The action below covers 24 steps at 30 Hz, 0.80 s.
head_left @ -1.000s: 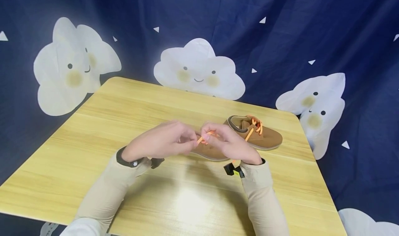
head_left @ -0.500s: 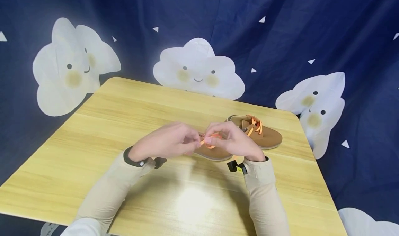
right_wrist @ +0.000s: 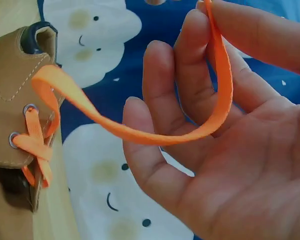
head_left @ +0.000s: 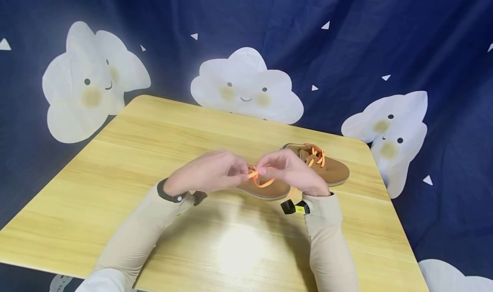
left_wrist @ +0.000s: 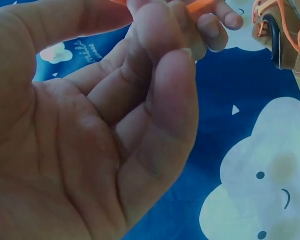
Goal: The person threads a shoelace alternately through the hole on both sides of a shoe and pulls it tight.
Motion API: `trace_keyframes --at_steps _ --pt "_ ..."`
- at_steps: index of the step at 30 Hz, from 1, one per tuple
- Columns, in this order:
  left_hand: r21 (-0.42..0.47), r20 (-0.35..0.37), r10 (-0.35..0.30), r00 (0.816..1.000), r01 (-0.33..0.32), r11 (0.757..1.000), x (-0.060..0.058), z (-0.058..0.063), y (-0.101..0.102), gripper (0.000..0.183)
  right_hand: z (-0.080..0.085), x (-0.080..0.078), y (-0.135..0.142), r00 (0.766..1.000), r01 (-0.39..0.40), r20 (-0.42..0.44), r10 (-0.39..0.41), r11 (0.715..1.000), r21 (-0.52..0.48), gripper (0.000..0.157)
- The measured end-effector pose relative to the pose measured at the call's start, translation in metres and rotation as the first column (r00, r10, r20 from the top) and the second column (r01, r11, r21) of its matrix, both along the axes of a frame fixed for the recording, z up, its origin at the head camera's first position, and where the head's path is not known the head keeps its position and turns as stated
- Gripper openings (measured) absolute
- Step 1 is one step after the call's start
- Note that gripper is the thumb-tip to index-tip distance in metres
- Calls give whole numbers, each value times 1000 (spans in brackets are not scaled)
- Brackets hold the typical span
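Note:
Two brown shoes with orange laces are on the table; the near shoe [head_left: 269, 192] is partly covered by my hands. Over it, my left hand [head_left: 208, 172] pinches an orange shoelace [head_left: 252, 174] between thumb and fingers. My right hand [head_left: 294, 172] pinches the lace just to the right, and a loop hangs below its fingertips. From the right wrist, the shoelace [right_wrist: 165, 138] curves from the eyelets up to my thumb and fingertip, the other fingers loosely bent. The left wrist view shows my left palm [left_wrist: 89, 150]; its pinch is partly hidden.
Behind my right hand stands the other shoe [head_left: 336, 172], its orange lace threaded. The wooden table [head_left: 161, 129] ends at a dark blue curtain [head_left: 246, 18] with cloud prints. Small black cameras are strapped to both wrists.
Both hands have shifted slightly right, the right one a little farther from the left. The lace between them now shows an open loop hanging below the right fingertips.

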State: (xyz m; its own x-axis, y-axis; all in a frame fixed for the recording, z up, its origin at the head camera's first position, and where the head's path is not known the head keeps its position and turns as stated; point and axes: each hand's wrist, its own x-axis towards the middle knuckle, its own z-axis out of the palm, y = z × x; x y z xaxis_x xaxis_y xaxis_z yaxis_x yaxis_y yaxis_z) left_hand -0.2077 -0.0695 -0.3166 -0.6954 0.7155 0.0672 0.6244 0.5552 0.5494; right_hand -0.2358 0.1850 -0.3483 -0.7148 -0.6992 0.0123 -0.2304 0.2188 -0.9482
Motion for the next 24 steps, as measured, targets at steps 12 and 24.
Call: trace_keyframes --at_steps 12,24 --pt "-32 -10 62 998 -62 998 -18 -6 -6 8 -1 1 -9 991 109 -79 -110 994 -11 16" --pt "-181 -158 74 985 -102 978 -46 -48 11 12 -19 -16 1 929 370 -1 -371 927 -61 23"
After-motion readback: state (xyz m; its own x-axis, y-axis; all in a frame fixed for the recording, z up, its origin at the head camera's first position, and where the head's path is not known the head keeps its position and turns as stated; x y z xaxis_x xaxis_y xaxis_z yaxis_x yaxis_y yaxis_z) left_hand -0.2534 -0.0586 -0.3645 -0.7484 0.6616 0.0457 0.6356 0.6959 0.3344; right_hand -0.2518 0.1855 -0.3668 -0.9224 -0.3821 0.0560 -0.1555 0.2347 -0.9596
